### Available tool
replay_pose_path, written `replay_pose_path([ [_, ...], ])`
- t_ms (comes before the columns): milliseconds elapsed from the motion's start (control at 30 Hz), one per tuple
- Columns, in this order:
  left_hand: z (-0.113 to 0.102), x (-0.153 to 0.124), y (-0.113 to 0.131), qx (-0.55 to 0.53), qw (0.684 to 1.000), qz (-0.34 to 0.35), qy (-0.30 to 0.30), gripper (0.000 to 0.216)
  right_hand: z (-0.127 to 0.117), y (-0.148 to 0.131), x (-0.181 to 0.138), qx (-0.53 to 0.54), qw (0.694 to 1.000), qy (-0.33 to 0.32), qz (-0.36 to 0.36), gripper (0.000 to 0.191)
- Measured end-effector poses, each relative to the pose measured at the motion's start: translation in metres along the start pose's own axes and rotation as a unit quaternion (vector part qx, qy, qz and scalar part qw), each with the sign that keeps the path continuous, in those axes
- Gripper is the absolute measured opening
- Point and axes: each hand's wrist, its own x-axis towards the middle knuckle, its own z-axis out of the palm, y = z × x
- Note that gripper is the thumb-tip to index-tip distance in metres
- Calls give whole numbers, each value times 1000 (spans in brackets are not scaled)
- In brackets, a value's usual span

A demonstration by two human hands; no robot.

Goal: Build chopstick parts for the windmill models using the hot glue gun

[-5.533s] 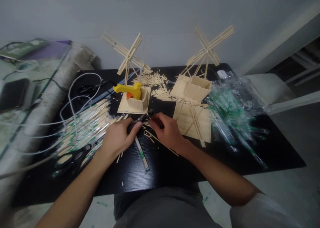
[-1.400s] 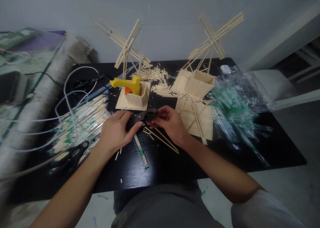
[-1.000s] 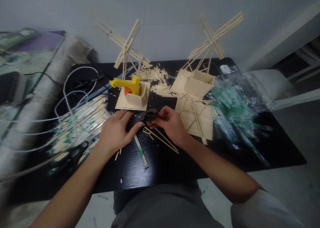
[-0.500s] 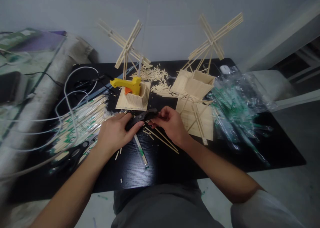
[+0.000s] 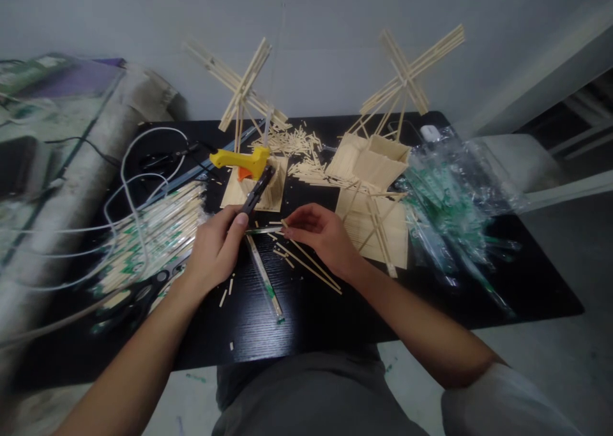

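Black tool (image 5: 257, 194), jutting from left grip (image 5: 216, 243)

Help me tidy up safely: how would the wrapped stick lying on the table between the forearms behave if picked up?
The wrapped stick looks slim, so probably light. It lies straight, suggesting stiffness. Its clear wrapper looks shiny, so it may feel slippery.

The left hand (image 5: 218, 244) holds a black hand tool (image 5: 257, 191) (its far end just before a yellow glue gun (image 5: 257, 161)). The right hand (image 5: 325, 235) pinches a thin stick (image 5: 265, 230) over the counter (image 5: 316, 327); behind lies a heap of short sticks (image 5: 294, 143).
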Motion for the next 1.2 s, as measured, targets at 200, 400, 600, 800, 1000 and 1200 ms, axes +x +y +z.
replay_pose_path([
  [200, 3, 0, -3, 56, 997, 46, 14, 59, -2, 4, 2, 13, 1000, -16, -11, 37],
  [400, 7, 1, -7, 103, 992, 70, 19, 54, -2, 7, 4, 28, 999, -33, -2, 35],
  [600, 8, 2, -6, 125, 989, 84, -5, 43, -2, 8, 4, 30, 999, -25, -3, 37],
  [800, 7, 4, -9, 156, 981, 116, -7, 43, -2, 6, 3, 13, 1000, -16, -5, 35],
  [1000, 9, 3, -12, 155, 982, 107, -10, 45, -3, 7, 3, 40, 999, -7, -2, 34],
  [1200, 9, 2, -4, 60, 998, 19, -14, 41, -1, 4, 1, 55, 998, -19, 11, 34],
])
